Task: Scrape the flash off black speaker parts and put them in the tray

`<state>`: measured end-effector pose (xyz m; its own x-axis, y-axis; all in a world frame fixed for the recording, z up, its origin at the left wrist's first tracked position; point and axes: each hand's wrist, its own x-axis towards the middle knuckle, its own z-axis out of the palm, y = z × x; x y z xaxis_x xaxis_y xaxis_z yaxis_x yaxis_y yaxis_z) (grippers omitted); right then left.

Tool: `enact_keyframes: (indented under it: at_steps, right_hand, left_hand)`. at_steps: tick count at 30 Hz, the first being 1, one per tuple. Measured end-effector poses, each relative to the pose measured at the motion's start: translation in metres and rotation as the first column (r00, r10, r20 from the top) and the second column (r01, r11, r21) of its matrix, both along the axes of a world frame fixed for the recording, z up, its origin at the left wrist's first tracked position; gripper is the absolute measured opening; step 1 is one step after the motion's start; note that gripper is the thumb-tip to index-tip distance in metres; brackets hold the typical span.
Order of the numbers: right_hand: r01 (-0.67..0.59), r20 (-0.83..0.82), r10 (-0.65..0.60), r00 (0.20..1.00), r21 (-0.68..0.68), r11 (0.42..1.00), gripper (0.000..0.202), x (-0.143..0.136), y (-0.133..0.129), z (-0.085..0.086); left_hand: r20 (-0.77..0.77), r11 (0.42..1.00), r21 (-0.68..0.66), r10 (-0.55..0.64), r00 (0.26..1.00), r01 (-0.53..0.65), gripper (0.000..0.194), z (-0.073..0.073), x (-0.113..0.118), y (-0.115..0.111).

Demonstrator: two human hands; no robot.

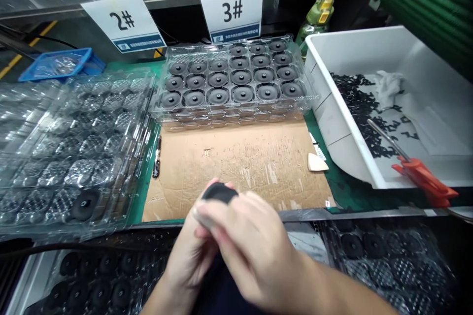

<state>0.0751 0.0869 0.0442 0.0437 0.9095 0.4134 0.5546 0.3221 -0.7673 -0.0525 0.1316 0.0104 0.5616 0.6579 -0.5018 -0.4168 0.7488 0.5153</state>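
Near the front edge of the bench, my left hand [192, 251] is closed round a black round part [220, 192], whose dark upper edge shows between my fingers. My right hand [254, 241] lies over it with thumb and fingers pinched together against the part. Whatever may be in that pinch is hidden by the fingers. Below both hands lies a sheet of brown cardboard [236, 157]. Behind it, a stack of clear plastic trays [236, 115] holds rows of black round parts with a small raised centre.
More clear trays [74, 147] stand at the left, one black part [84, 204] in the nearest. A white bin [343, 147] at the right holds small black pieces and an orange-handled tool [424, 177]. A marker [157, 157] and a whitish wedge [317, 162] lie on the cardboard.
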Motion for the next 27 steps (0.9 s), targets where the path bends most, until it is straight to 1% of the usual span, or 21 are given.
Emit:
enact_keyframes:
  at_steps: [2, 3, 6, 7, 8, 10, 11, 12, 14, 15, 16, 17, 18, 19, 20, 21, 22, 23, 24, 25, 27]
  right_hand:
    - [-0.09, -0.035, 0.089, 0.995, -0.037, 0.995, 0.026, -0.001, -0.003, 0.001]
    - [-0.085, -0.034, 0.083, 0.996, -0.058, 0.995, 0.025, -0.002, -0.003, 0.002]
    - [0.033, 0.02, -0.032, 0.999, -0.06, 0.998, 0.026, -0.002, 0.002, 0.006]
    - [0.041, 0.025, -0.04, 0.999, -0.038, 0.998, 0.027, -0.001, 0.003, 0.007]
    - [0.014, 0.013, -0.013, 1.0, -0.019, 1.0, 0.027, 0.0, 0.001, 0.008]
    - [-0.108, -0.032, 0.107, 0.994, -0.029, 0.994, 0.026, 0.004, -0.008, 0.01]
    - [-0.149, -0.05, 0.146, 0.988, -0.064, 0.987, 0.025, 0.007, -0.014, 0.01]
    - [-0.153, -0.052, 0.148, 0.988, -0.115, 0.981, 0.024, 0.011, -0.02, 0.01]
    - [-0.056, 0.017, 0.061, 0.998, -0.201, 0.978, 0.025, 0.02, -0.028, 0.01]
    - [0.01, 0.073, 0.005, 0.997, -0.212, 0.977, 0.027, 0.024, -0.029, 0.009]
    - [0.057, 0.116, -0.036, 0.993, -0.187, 0.981, 0.029, 0.029, -0.028, 0.009]
    - [0.058, 0.125, -0.04, 0.991, -0.145, 0.988, 0.031, 0.033, -0.025, 0.008]
    - [0.028, 0.092, -0.019, 0.996, -0.101, 0.994, 0.033, 0.037, -0.021, 0.007]
    - [-0.006, 0.018, 0.007, 1.0, -0.071, 0.997, 0.034, 0.04, -0.017, 0.003]
    - [-0.014, -0.077, 0.009, 0.997, -0.068, 0.998, 0.034, 0.043, -0.015, -0.002]
    - [0.018, -0.172, -0.034, 0.985, -0.094, 0.995, 0.032, 0.045, -0.013, -0.01]
    - [0.08, -0.236, -0.114, 0.965, -0.149, 0.986, 0.029, 0.046, -0.013, -0.021]
    - [0.156, -0.251, -0.209, 0.945, -0.216, 0.964, 0.027, 0.046, -0.015, -0.035]
    - [0.225, -0.225, -0.289, 0.93, -0.273, 0.935, 0.026, 0.045, -0.018, -0.051]
    - [0.262, -0.18, -0.328, 0.927, -0.311, 0.913, 0.027, 0.044, -0.022, -0.068]
    - [0.246, -0.109, -0.3, 0.948, -0.35, 0.904, 0.028, 0.042, -0.029, -0.1]
  left_hand:
    - [0.017, 0.999, 0.031, -0.016, 1.0, 0.016, 0.053, 0.003, -0.003, 0.001]
    - [0.022, 0.999, 0.033, -0.036, 0.999, 0.035, 0.052, 0.003, -0.004, 0.001]
    - [0.063, 0.995, 0.02, -0.098, 0.993, 0.097, 0.035, 0.005, -0.003, 0.0]
    - [0.067, 0.995, 0.014, -0.103, 0.992, 0.102, 0.034, 0.006, -0.003, -0.001]
    - [0.063, 0.995, 0.007, -0.099, 0.993, 0.099, 0.037, 0.006, -0.003, -0.001]
    - [0.05, 0.995, 0.0, -0.099, 0.994, 0.099, 0.048, 0.007, -0.007, -0.001]
    - [0.045, 0.994, 0.003, -0.108, 0.993, 0.108, 0.052, 0.007, -0.01, 0.0]
    - [0.046, 0.993, 0.009, -0.12, 0.992, 0.12, 0.053, 0.006, -0.011, 0.0]
    - [0.061, 0.988, 0.009, -0.154, 0.986, 0.154, 0.052, 0.005, -0.012, -0.001]
    - [0.071, 0.986, 0.003, -0.166, 0.984, 0.166, 0.052, 0.005, -0.011, -0.002]
    - [0.085, 0.985, -0.002, -0.172, 0.981, 0.173, 0.051, 0.005, -0.01, -0.002]
    - [0.103, 0.984, -0.003, -0.177, 0.979, 0.178, 0.05, 0.006, -0.008, -0.003]
    - [0.126, 0.983, 0.003, -0.185, 0.975, 0.186, 0.049, 0.007, -0.007, -0.003]
    - [0.153, 0.98, 0.011, -0.199, 0.968, 0.2, 0.05, 0.008, -0.006, -0.002]
    - [0.181, 0.976, 0.021, -0.217, 0.959, 0.217, 0.052, 0.009, -0.007, -0.002]
    - [0.206, 0.971, 0.03, -0.236, 0.95, 0.235, 0.054, 0.01, -0.008, -0.001]
    - [0.224, 0.968, 0.034, -0.251, 0.942, 0.25, 0.055, 0.011, -0.01, 0.0]
    - [0.238, 0.965, 0.03, -0.26, 0.936, 0.261, 0.055, 0.012, -0.012, 0.001]
    - [0.251, 0.964, 0.023, -0.261, 0.932, 0.264, 0.056, 0.012, -0.014, 0.002]
    - [0.259, 0.965, 0.017, -0.256, 0.931, 0.261, 0.055, 0.011, -0.016, 0.002]
    - [0.262, 0.967, 0.006, -0.247, 0.933, 0.254, 0.053, 0.01, -0.018, 0.003]
